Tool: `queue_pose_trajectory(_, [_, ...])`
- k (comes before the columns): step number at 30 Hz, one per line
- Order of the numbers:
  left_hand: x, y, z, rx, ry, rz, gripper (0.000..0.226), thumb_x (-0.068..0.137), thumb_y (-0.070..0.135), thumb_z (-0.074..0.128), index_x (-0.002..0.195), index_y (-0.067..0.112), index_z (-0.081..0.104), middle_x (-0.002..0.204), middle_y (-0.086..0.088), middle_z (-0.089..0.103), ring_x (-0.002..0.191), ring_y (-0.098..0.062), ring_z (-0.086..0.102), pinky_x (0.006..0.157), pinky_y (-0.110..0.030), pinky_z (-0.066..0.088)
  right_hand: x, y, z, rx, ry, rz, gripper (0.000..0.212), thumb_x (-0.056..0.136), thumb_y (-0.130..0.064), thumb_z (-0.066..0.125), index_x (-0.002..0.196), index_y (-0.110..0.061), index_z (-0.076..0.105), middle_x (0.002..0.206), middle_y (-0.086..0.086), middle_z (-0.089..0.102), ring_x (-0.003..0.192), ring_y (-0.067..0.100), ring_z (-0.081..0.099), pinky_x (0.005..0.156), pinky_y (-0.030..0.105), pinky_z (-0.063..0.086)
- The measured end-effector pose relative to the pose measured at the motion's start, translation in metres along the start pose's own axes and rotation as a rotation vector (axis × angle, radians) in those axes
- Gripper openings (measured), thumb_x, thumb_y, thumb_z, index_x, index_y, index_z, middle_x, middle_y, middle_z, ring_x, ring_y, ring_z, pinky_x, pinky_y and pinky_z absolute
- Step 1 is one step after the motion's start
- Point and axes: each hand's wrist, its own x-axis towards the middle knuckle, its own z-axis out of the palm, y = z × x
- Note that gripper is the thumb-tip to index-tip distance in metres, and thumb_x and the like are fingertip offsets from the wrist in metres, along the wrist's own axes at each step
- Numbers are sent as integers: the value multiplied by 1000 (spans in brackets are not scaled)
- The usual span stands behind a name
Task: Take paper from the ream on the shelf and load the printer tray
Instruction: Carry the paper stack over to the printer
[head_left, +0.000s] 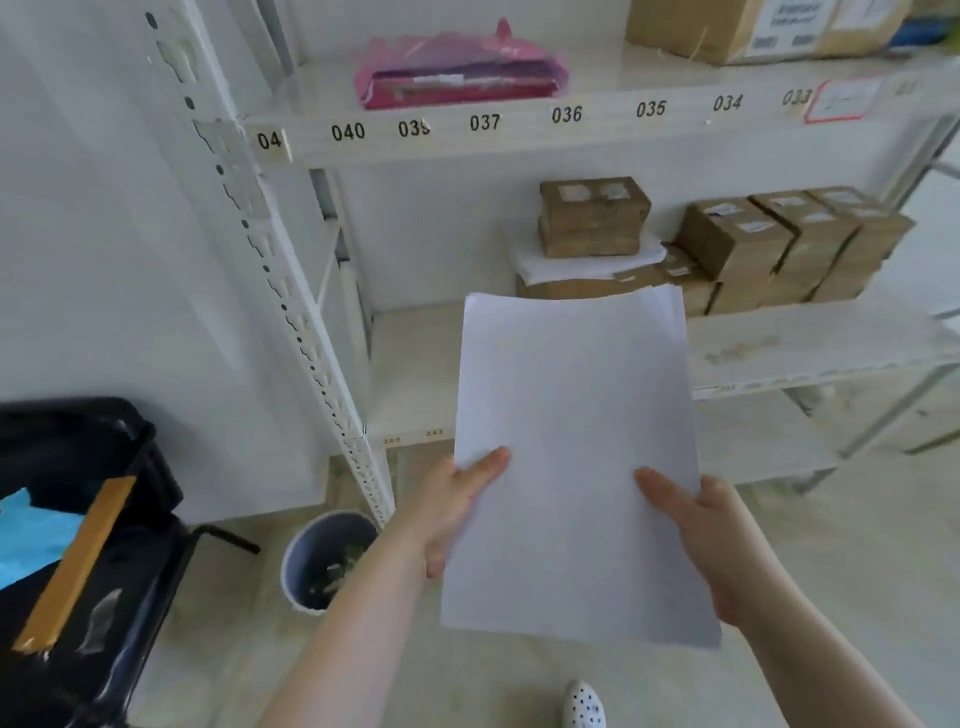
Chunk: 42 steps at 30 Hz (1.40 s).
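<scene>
the white shelving rack (519, 136) fills the wall, cartons and a loose pile of white sheets (587, 265) on its middle level. in front of it, clear of the shelf, is the stack of paper (571, 457), kept flat, probably so it stays squared for the tray. the left hand (457, 512) and right hand (711, 540) each pinch a side edge, thumbs on top. no printer in sight.

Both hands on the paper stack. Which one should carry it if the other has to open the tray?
Right, probably. The right hand cups the paper stack from under its edge, thumb on top; the left hand pinches the opposite side. No printer in view.
</scene>
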Motion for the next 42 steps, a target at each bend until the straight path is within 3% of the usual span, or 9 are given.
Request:
queue_pose_trajectory(2, [-2, -6, 23, -1, -67, -19, 28, 84, 30, 68, 107, 14, 71, 99, -4, 77, 90, -21, 73, 71, -32, 60, -12, 7, -23, 23, 54, 5, 22, 84, -25, 68, 93, -5, 69, 81, 11, 77, 72, 32, 73, 62, 47, 60])
queue_pose_trajectory(6, [1, -17, 77, 13, -188, -63, 44, 71, 28, 74, 111, 10, 68, 105, -11, 74, 94, -29, 72, 83, -44, 57, -30, 20, -76, 57, 147, 25, 17, 87, -22, 65, 93, -7, 68, 79, 8, 77, 72, 31, 73, 65, 47, 59])
queue_pose_trajectory(10, [13, -39, 153, 60, -265, -109, 20, 83, 13, 69, 103, 12, 69, 90, -7, 77, 78, -25, 74, 66, -39, 61, -46, 40, -147, 109, 258, 38, 15, 88, -22, 65, 88, -8, 68, 72, 3, 77, 66, 26, 73, 56, 39, 59])
queue_pose_trajectory(15, [18, -74, 289, 173, -371, -133, 31, 83, 15, 70, 113, 7, 67, 103, -13, 74, 89, -30, 72, 76, -43, 59, -69, 66, -275, 179, 404, 82, 17, 87, -24, 66, 88, -7, 67, 68, 1, 76, 63, 24, 73, 51, 36, 57])
queue_pose_trajectory(20, [12, -120, 450, 220, -502, -204, 28, 83, 13, 69, 109, 5, 66, 101, -19, 72, 80, -31, 71, 78, -48, 58, -97, 91, -426, 217, 513, 128, 14, 88, -22, 63, 87, -8, 66, 69, 1, 76, 63, 22, 73, 60, 38, 57])
queue_pose_trajectory(29, [10, -170, 686, 308, -725, -315, 5, 86, 6, 64, 89, 3, 67, 66, -6, 75, 56, -21, 72, 47, -31, 57, -141, 101, -630, 357, 686, 168, 10, 89, -15, 62, 92, -7, 66, 80, 7, 75, 66, 22, 72, 58, 35, 59])
queue_pose_trajectory(34, [40, -194, 800, 359, -835, -346, 6, 85, 7, 65, 90, 5, 69, 69, -6, 75, 58, -20, 71, 57, -35, 61, -123, 105, -718, 429, 802, 189, 17, 90, -13, 59, 103, -3, 62, 92, 15, 70, 76, 30, 67, 74, 43, 57])
queue_pose_trajectory(40, [99, -215, 957, 398, -957, -383, 9, 85, 6, 66, 93, 6, 68, 83, -12, 73, 65, -25, 70, 73, -44, 58, -71, 102, -843, 440, 942, 189, 18, 91, -11, 56, 105, 0, 62, 87, 12, 69, 68, 23, 68, 66, 37, 58])
queue_pose_trajectory(42, [113, -212, 1009, 429, -984, -400, 7, 85, 6, 65, 92, 4, 67, 80, -11, 72, 60, -21, 70, 67, -40, 59, -56, 94, -883, 441, 986, 209, 18, 92, -11, 55, 105, -1, 61, 86, 10, 69, 63, 18, 69, 61, 34, 58])
